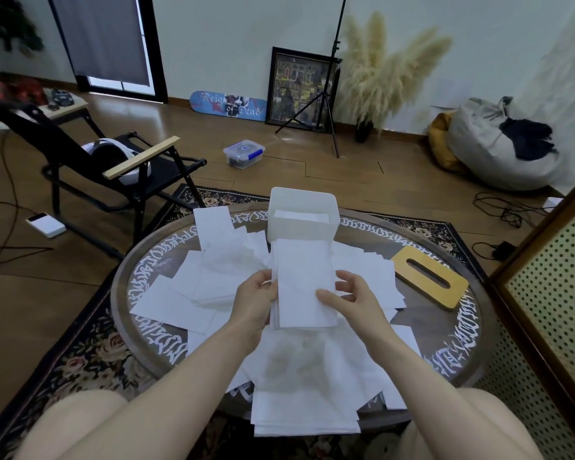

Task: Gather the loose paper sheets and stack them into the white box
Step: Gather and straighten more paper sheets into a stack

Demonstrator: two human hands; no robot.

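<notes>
Both hands are holding a small stack of paper sheets [304, 283] above the middle of the round surface [458, 346]. The left hand [254, 302] is gripping the stack's left edge, fingers curled behind it and thumb lying along the front. The right hand [352, 298] is pinching the right side, its thumb pressing on the top sheet and its fingers curling round the edge. The stack is pointing lengthwise toward the white box [302, 215], which is standing at the far side of the surface with a few sheets already lying inside it. Loose paper sheets [183, 293] are lying scattered and overlapping across the surface, to the left, right and near side of the hands. A wooden tissue-box lid [430, 277] with a slot is lying flat to the right, just beside the scattered sheets.
</notes>
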